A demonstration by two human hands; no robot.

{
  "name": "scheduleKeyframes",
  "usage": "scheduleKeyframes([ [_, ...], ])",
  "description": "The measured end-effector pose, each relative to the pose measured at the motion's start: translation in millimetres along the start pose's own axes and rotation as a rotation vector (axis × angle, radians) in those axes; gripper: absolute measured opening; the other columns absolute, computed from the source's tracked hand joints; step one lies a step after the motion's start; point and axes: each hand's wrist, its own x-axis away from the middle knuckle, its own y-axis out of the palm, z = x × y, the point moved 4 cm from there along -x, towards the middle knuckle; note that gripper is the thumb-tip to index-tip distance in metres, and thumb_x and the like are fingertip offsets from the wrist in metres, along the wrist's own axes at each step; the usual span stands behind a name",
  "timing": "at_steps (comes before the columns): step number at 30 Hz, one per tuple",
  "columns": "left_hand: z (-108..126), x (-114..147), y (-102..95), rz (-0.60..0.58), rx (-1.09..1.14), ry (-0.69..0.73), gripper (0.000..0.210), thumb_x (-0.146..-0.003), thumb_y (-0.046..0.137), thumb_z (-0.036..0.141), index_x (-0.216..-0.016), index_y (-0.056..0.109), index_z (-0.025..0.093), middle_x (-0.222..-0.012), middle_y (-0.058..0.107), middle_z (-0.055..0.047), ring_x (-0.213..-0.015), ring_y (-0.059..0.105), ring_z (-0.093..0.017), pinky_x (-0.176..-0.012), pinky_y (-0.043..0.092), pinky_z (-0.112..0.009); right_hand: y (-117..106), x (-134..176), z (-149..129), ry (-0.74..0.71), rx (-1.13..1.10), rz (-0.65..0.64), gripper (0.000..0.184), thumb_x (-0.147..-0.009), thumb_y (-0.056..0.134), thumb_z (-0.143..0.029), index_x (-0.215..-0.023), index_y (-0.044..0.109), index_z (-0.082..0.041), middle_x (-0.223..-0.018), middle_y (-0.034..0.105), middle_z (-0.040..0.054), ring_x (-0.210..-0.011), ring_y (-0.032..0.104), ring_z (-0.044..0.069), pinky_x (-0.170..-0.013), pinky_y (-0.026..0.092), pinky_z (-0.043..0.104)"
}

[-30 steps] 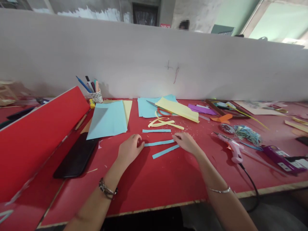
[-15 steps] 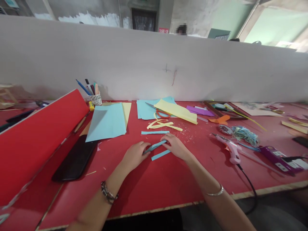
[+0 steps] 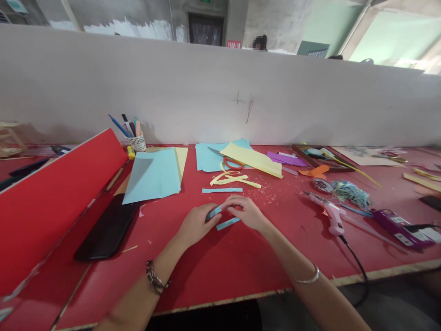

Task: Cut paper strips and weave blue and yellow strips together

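Note:
My left hand (image 3: 197,223) pinches the left end of a light-blue paper strip (image 3: 216,211) just above the red table. Closed over the strip's other end is my right hand (image 3: 247,212), whose fingers hide that part. A second blue strip (image 3: 227,224) lies beneath the right hand, partly covered by it. Farther back, a third blue strip (image 3: 222,190) rests flat. Behind that, curled yellow paper strips (image 3: 237,180) lie in a loose heap near the red-handled scissors (image 3: 234,163), which a yellow sheet (image 3: 253,158) partly covers.
Blue sheets (image 3: 153,174) overlap a black tray-like object (image 3: 106,230) at left, beside a red board (image 3: 58,202). A pen cup (image 3: 138,141) stands near the partition (image 3: 172,92). At right are a pink glue gun (image 3: 330,214), a yarn bundle (image 3: 349,194) and a purple power strip (image 3: 396,227).
My right hand has slid left along the strip, closer to my left hand, so less of the strip shows. The left hand has barely moved.

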Motion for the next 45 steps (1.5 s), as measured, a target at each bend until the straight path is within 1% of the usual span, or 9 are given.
scheduleKeyframes([
  [5, -1, 0, 2.7, -0.053, 0.081, 0.005, 0.036, -0.085, 0.026, 0.037, -0.062, 0.047, 0.018, -0.055, 0.047, 0.002, -0.054, 0.046, -0.012, -0.052, 0.031, -0.022, 1, 1, 4, 0.026, 0.011, 0.016, 0.021, -0.072, 0.043, -0.014, -0.074, 0.063, -0.019, -0.077, 0.063, 0.0027, -0.075, 0.057, 0.013, -0.068, 0.044, 0.026],
  [10, -4, -1, -0.1, 0.014, 0.088, -0.027, 0.031, -0.082, 0.03, 0.038, -0.065, 0.046, 0.019, -0.056, 0.046, 0.003, -0.053, 0.046, -0.012, -0.05, 0.031, -0.022, -13, -4, 15, 0.087, 0.061, 0.161, 0.021, -0.075, 0.043, -0.022, -0.085, 0.06, -0.019, -0.084, 0.064, 0.0041, -0.078, 0.059, 0.015, -0.07, 0.046, 0.028],
  [16, -10, -1, -0.2, 0.001, 0.287, -0.095, 0.035, -0.082, 0.028, 0.042, -0.064, 0.047, 0.019, -0.049, 0.044, 0.005, -0.04, 0.042, -0.009, -0.044, 0.032, -0.021, -44, -24, 28, 0.121, 0.551, 0.239, 0.035, -0.076, 0.033, -0.013, -0.103, 0.055, -0.02, -0.099, 0.061, 0.0056, -0.089, 0.056, 0.016, -0.074, 0.046, 0.028],
  [20, -9, -1, -2.8, 0.026, 0.306, -0.076, 0.038, -0.084, 0.026, 0.041, -0.063, 0.049, 0.018, -0.051, 0.046, 0.004, -0.042, 0.043, -0.009, -0.047, 0.035, -0.022, -49, -39, 45, 0.157, 0.669, 0.248, 0.047, -0.072, 0.031, -0.003, -0.111, 0.053, -0.017, -0.114, 0.054, 0.0097, -0.106, 0.047, 0.021, -0.086, 0.04, 0.036],
  [26, -6, -2, -13.8, 0.177, 0.231, -0.032, 0.034, -0.081, 0.036, 0.036, -0.07, 0.064, 0.02, -0.072, 0.051, -0.002, -0.067, 0.05, -0.014, -0.062, 0.04, -0.025, -45, -45, 67, 0.248, 0.76, 0.279, 0.036, -0.074, 0.035, -0.007, -0.099, 0.06, -0.018, -0.105, 0.057, 0.0126, -0.098, 0.049, 0.026, -0.08, 0.04, 0.04],
  [29, -9, -2, -16.2, 0.215, 0.296, -0.078, 0.029, -0.078, 0.043, 0.038, -0.074, 0.065, 0.02, -0.069, 0.05, 0.0, -0.061, 0.048, -0.013, -0.057, 0.039, -0.024, -47, -44, 68, 0.263, 0.78, 0.284, 0.031, -0.076, 0.038, -0.01, -0.094, 0.061, -0.019, -0.098, 0.058, 0.0115, -0.093, 0.049, 0.025, -0.077, 0.041, 0.037],
  [35, -11, -3, -17.4, 0.242, 0.423, -0.089, 0.037, -0.071, 0.047, 0.051, -0.059, 0.06, 0.017, -0.059, 0.046, 0.002, -0.054, 0.043, -0.011, -0.053, 0.036, -0.024, -48, -42, 66, 0.285, 0.773, 0.318, 0.035, -0.076, 0.038, -0.01, -0.103, 0.057, -0.023, -0.109, 0.055, 0.0094, -0.098, 0.047, 0.026, -0.078, 0.037, 0.041],
  [40, -11, -2, -17.8, 0.25, 0.427, -0.099, 0.042, -0.074, 0.04, 0.052, -0.053, 0.052, 0.018, -0.053, 0.039, 0.003, -0.05, 0.037, -0.01, -0.051, 0.033, -0.023, -48, -40, 61, 0.276, 0.734, 0.342, 0.026, -0.075, 0.04, -0.013, -0.086, 0.061, -0.022, -0.094, 0.058, 0.0086, -0.092, 0.049, 0.025, -0.077, 0.035, 0.041],
  [45, -9, -1, -20.8, 0.262, 0.422, -0.068, 0.038, -0.077, 0.039, 0.047, -0.067, 0.061, 0.017, -0.067, 0.042, 0.001, -0.056, 0.04, -0.01, -0.054, 0.035, -0.023, -51, -37, 51, 0.241, 0.65, 0.362, 0.019, -0.072, 0.041, -0.013, -0.069, 0.058, -0.02, -0.084, 0.058, 0.0063, -0.086, 0.051, 0.022, -0.079, 0.031, 0.039],
])
